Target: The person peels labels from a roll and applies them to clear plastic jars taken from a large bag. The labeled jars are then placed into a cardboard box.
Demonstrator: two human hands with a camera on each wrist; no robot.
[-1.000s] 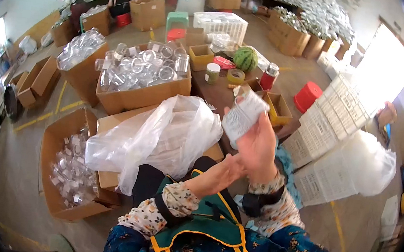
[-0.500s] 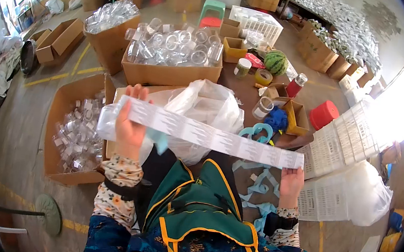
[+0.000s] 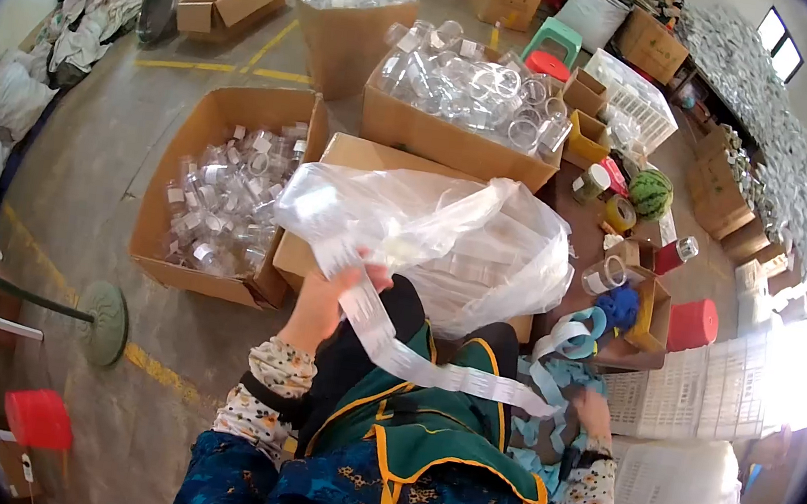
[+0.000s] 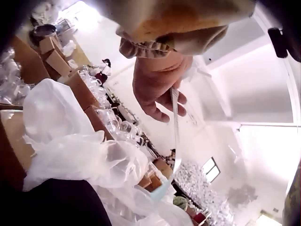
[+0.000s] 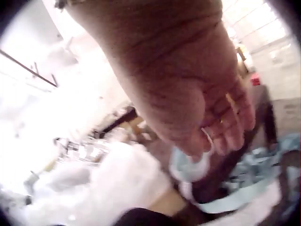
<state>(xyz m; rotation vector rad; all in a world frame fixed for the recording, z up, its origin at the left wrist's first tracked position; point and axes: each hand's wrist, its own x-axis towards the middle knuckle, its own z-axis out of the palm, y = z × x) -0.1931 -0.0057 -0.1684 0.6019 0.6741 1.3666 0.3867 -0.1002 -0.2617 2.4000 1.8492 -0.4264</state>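
A long strip of white printed labels (image 3: 383,340) runs across the lap. My left hand (image 3: 318,304) holds its upper end over the plastic-covered box; in the left wrist view the strip (image 4: 176,120) comes out between thumb and fingers. My right hand (image 3: 593,414) is low at the right, by the strip's other end and a tangle of light blue backing tape (image 3: 527,433). In the right wrist view its fingers are bent and the thumb pinches a white and pale blue strip (image 5: 190,169). A crumpled clear plastic bag (image 3: 494,253) spreads over the carton before the knees.
Cartons of clear plastic jars (image 3: 233,206) stand ahead and left. A brown table (image 3: 559,301) holds a watermelon (image 3: 650,194), a tape roll (image 3: 620,214), a clear jar (image 3: 605,276) and small boxes. White crates (image 3: 700,384) stack at right; a fan base (image 3: 103,321) is at left.
The hands came apart, stretching the label strip level between them; now it slopes and curves down to the right, with the right hand lower. The view has swung left.
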